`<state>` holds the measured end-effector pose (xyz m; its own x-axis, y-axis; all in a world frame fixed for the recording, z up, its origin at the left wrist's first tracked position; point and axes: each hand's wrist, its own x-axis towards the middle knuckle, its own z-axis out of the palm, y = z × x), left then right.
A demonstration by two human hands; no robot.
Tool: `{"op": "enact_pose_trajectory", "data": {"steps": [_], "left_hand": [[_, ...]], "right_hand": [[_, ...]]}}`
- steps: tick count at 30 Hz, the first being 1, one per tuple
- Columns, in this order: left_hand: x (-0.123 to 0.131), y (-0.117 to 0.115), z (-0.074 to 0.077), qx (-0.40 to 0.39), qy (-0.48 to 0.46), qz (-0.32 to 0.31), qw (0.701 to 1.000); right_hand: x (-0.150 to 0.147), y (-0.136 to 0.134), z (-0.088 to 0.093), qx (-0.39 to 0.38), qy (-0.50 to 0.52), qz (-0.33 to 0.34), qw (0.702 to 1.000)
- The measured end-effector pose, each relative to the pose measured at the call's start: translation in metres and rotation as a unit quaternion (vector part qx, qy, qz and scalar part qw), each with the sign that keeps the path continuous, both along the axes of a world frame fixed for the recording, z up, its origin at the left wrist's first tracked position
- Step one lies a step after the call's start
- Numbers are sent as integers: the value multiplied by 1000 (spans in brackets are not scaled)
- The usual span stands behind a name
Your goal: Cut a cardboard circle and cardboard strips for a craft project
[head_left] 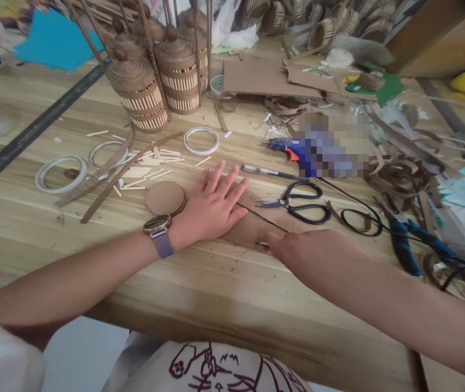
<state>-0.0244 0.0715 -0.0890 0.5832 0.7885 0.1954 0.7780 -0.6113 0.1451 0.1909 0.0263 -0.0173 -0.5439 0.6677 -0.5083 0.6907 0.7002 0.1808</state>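
My left hand (212, 209) lies flat with fingers spread, pressing on a strip of brown cardboard (243, 233). A dark line runs along the strip's far side. Close by on the right, my right hand (298, 250) is closed low over the cardboard's near edge. From its fingers pokes the narrow tip of what looks like a craft knife (262, 244); the rest is hidden in the grip. Black-handled scissors (285, 201) lie just beyond the right hand, and a pen (271, 172) rests farther back. Cardboard discs (165, 198) sit left of my left hand.
Several small wooden sticks (142, 171) and tape rolls (201, 140) are scattered at left. Lantern-like cardboard pieces (140, 98) stand behind. A blue glue gun (293, 148) with its cord, pliers (404, 245) and curled cardboard strips (396, 174) crowd the right side.
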Motion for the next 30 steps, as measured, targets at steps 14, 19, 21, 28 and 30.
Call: {"op": "enact_pose_trajectory", "data": {"steps": [14, 19, 21, 28, 30], "left_hand": [[0, 0, 1, -5, 15, 0, 1000], [0, 0, 1, -7, -4, -3, 1000], [0, 0, 2, -8, -10, -5, 1000], [0, 0, 1, -12, -8, 0, 1000], [1, 0, 2, -16, -11, 1, 1000]], "right_hand": [[8, 0, 2, -11, 7, -3, 1000], [13, -2, 4, -25, -13, -18, 999], [14, -3, 4, -16, -2, -13, 1000], [20, -6, 6, -10, -5, -24, 1000], [23, -6, 4, -8, 8, -20, 1000]]}}
